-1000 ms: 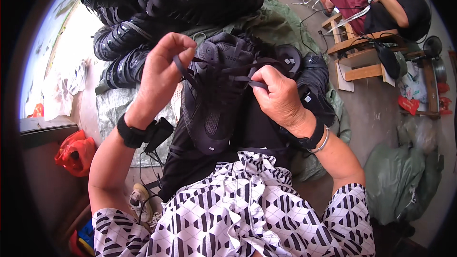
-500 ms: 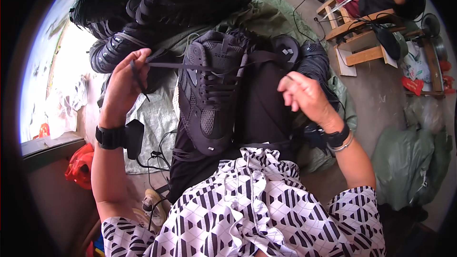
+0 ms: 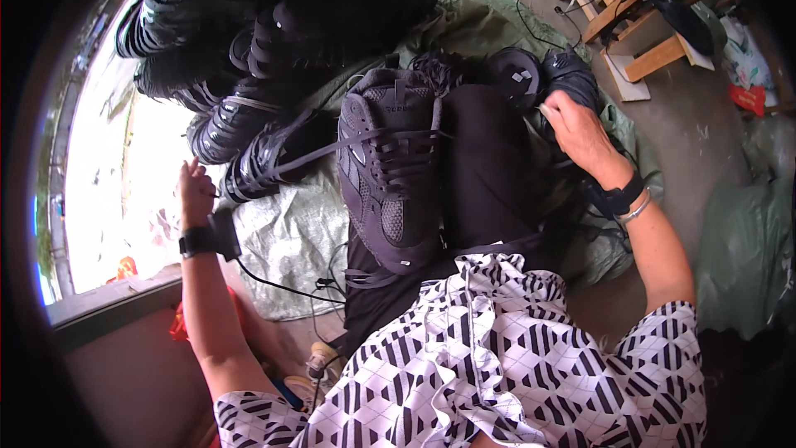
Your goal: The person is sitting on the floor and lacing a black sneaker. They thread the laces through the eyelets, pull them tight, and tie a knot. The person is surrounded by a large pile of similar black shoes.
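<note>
A dark grey sneaker [image 3: 390, 170] rests on my lap, toe toward me, its laces threaded through the lower eyelets. From its upper eyelets a dark shoelace [image 3: 319, 152] stretches left toward my left hand [image 3: 196, 191], which is closed on its end. That hand is well out to the side, near a bundle of dark shoes [image 3: 257, 158]. My right hand [image 3: 576, 133] is raised at the right with fingers pinched together. Whatever it may hold is too small to make out. Both wrists wear black straps.
Dark shoes lie in a large pile [image 3: 290, 25] at the back left. More dark shoes [image 3: 514, 75] lie beyond my right knee. Green-grey sheeting [image 3: 290, 232] covers the floor. A wooden stool [image 3: 638, 41] and part of another person are at the upper right. A cable hangs from my left wrist.
My left hand has moved outward and down to the left, drawing the lace out. The right hand has gone up and right, its fingers now closer together. The view has shifted slightly.
</note>
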Demonstrator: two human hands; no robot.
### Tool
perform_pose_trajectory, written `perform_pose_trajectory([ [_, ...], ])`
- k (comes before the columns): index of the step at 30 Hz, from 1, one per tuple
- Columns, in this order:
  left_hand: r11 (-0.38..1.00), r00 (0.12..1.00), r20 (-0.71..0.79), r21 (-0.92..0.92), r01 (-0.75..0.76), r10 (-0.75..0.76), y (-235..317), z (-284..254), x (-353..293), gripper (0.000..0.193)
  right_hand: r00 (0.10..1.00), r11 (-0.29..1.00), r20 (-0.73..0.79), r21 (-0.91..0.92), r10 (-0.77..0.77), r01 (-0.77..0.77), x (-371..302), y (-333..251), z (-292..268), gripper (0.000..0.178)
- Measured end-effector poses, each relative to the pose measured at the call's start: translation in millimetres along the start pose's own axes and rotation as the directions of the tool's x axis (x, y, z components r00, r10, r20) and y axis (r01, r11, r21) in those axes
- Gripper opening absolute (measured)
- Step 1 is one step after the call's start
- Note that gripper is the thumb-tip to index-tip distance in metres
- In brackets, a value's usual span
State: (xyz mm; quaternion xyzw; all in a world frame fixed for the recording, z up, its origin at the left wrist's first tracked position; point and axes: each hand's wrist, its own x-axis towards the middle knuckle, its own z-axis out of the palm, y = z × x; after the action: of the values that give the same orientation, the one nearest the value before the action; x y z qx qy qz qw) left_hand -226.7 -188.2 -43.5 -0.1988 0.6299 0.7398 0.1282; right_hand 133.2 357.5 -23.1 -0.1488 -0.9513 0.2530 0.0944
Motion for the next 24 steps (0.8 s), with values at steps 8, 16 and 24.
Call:
perform_pose_trajectory([
  [8, 0.825, 0.741, 0.574, 0.188, -0.533, 0.348, -50, 164, -162, 0.022, 0.969, 0.853, -0.025, 0.469, -0.247, 0.23, 31, -119, 18, 0.01],
  [16, 0.83, 0.774, 0.547, 0.234, -0.507, 0.319, -57, 178, -212, 0.017, 0.981, 0.797, 0.147, 0.604, -0.126, 0.012, 29, -118, 35, 0.01],
  [24, 0.848, 0.779, 0.614, 0.341, -0.405, 0.125, -61, 163, -203, 0.02, 0.942, 0.867, 0.197, 0.474, -0.271, 0.15, 42, -113, 33, 0.01],
])
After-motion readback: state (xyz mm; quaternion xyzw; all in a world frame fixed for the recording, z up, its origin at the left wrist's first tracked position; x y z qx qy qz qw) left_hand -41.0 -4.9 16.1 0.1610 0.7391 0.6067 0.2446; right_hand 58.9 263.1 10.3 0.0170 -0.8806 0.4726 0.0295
